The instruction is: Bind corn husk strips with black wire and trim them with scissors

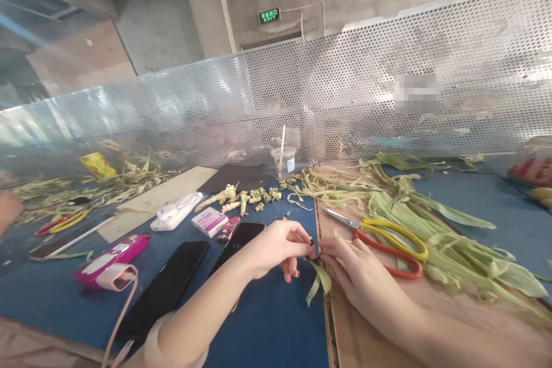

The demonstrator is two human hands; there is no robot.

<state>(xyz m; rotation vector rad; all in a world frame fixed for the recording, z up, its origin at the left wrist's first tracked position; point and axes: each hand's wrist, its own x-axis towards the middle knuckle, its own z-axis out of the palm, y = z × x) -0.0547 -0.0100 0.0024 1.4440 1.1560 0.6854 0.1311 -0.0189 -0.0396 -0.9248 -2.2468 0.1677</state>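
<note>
Over the seam between the blue tabletop and a brown cardboard sheet, my two hands meet fingertip to fingertip. My left hand (287, 246) is closed in a pinch on a green leaf strip (318, 283), whose loose ends hang below the fingers. From the other side my right hand (360, 271) pinches at the same spot; the exact part it grips is hidden by the fingers. Beside my right hand lie scissors (390, 238) with red and yellow handles, blades slightly apart. Long pale-green leaves (403, 213) are heaped behind and right of them. Small knotted leaf pieces (259, 195) lie beyond my left hand.
Two black phones (170, 282), a magenta device (112, 259) with a cable, a white power strip (176, 211) and a small pink box (210, 222) lie to the left. A plastic cup (284, 162) with a straw stands near the perforated metal screen (241, 103). Someone's hand (8, 210) shows far left.
</note>
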